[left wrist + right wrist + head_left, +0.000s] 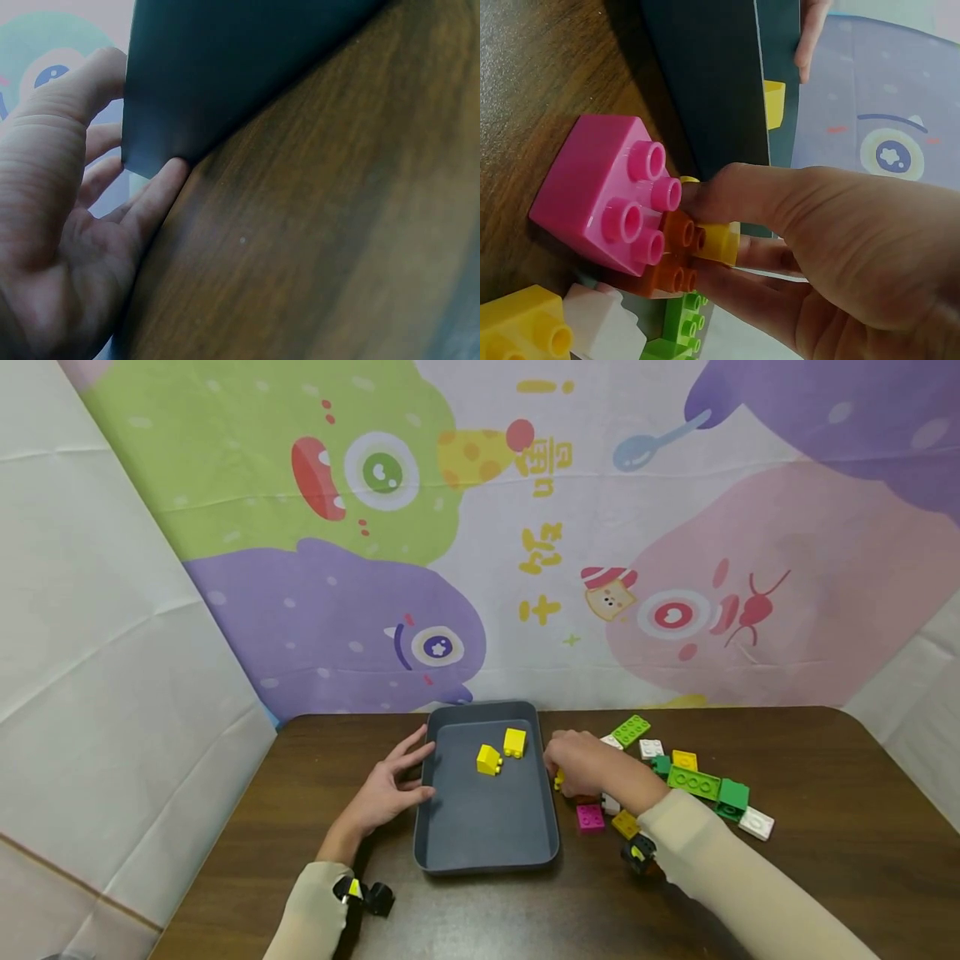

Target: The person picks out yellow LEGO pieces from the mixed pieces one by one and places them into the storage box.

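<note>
A dark grey tray [487, 835] holds two yellow toy bricks [489, 760] toward its far end. My left hand [382, 797] rests against the tray's left side with fingers spread; in the left wrist view its fingertips touch the outer wall [225, 67]. Just past the tray's right wall, my right hand [585, 764] pinches a yellow brick [721, 241] between thumb and fingers. An orange-brown brick [676, 255] is beside those fingers, and a pink brick [592, 195] stands nearer the wrist camera. The right hand hides much of this group in the head view.
Right of the tray spread several loose bricks: a light green brick [632, 731], white bricks [757, 823], a green brick [732, 797] and yellow bricks [626, 824]. They lie on a brown wooden table [840, 877]. A cartoon-printed cloth [525, 668] hangs behind it.
</note>
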Demonstrator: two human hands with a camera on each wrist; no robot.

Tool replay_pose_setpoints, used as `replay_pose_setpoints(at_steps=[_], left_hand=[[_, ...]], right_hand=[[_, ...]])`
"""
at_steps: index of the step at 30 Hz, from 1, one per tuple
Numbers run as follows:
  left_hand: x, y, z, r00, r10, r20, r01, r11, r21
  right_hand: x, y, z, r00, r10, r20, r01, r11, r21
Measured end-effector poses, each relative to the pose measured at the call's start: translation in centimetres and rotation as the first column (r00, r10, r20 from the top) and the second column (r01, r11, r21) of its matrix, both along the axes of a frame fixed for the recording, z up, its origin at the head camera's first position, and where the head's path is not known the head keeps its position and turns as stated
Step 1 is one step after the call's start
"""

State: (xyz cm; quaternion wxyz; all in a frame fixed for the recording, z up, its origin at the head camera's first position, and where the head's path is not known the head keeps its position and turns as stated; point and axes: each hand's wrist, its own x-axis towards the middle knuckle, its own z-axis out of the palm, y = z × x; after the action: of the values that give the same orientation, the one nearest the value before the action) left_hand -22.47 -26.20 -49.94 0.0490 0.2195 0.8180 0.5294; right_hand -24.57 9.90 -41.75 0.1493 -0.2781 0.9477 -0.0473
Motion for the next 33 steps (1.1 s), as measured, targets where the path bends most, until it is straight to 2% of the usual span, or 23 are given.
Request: replay_pose_setpoints(at_steps=[5, 8, 11, 15, 22, 26, 33], left_hand=[[-0.1, 0.1, 0.1, 1.0, 0.01, 0.0, -0.01, 1.0, -0.001], [-0.1, 0.1, 0.1, 1.0, 0.011, -0.003, -0.011, 1.0, -0.001], [-0.1, 0.0, 0.1, 1.0, 0.009, -0.004, -0.009, 1.0, 0.002], [-0.1, 0.0, 0.1, 1.0, 0.007, -0.007, -0.007, 1.0, 0.006], [-0.1, 0.0, 0.2, 1.0, 0.006, -0.005, -0.006, 1.0, 0.006], [-0.1, 0.0, 0.2, 1.0, 0.007, -0.007, -0.007, 1.0, 0.002], [0.0, 0.1, 0.0, 1.0, 0.015, 0.001, -0.015, 1.0, -0.005]], right_hand=[[-0.6, 0.0, -0.6, 1.0, -0.001, 0.027, 0.001, 1.0, -0.004], [-2.0, 0.4, -2.5, 1.0, 0.019, 0.012, -0.019, 1.0, -0.006], [-4.0, 1.1, -5.9, 0.999, 0.039, -0.023, -0.039, 0.999, -0.008], [-5.3, 1.4, -8.0, 0.999, 0.042, -0.016, -0.042, 0.999, -0.013], [-6.1, 1.7, -9.2, 1.0, 0.015, 0.01, -0.014, 1.0, -0.027], [-6.0, 1.7, -9.0, 0.999, 0.04, -0.006, -0.04, 0.999, -0.025], [-5.2, 1.7, -8.2, 1.0, 0.025, 0.012, -0.024, 0.998, -0.049]])
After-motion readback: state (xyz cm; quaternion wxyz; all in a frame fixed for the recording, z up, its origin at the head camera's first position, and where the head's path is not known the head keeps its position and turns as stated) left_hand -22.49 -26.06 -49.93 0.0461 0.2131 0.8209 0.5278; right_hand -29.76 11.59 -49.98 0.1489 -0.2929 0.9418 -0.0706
